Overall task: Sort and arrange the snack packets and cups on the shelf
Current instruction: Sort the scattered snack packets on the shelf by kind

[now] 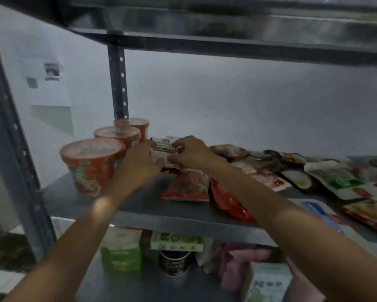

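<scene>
Both hands hold a small white-and-red printed snack packet [164, 152] upright on the grey metal shelf [139, 201], beside three orange lidded cups [91, 164]: left hand [139, 162] gripping its side, right hand [191, 153] pinching it. This looks like the placing step. Next, seat it squarely, then release.

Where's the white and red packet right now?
In the head view, the white and red packet is held between both hands above the shelf, just right of the three orange cups.
</scene>
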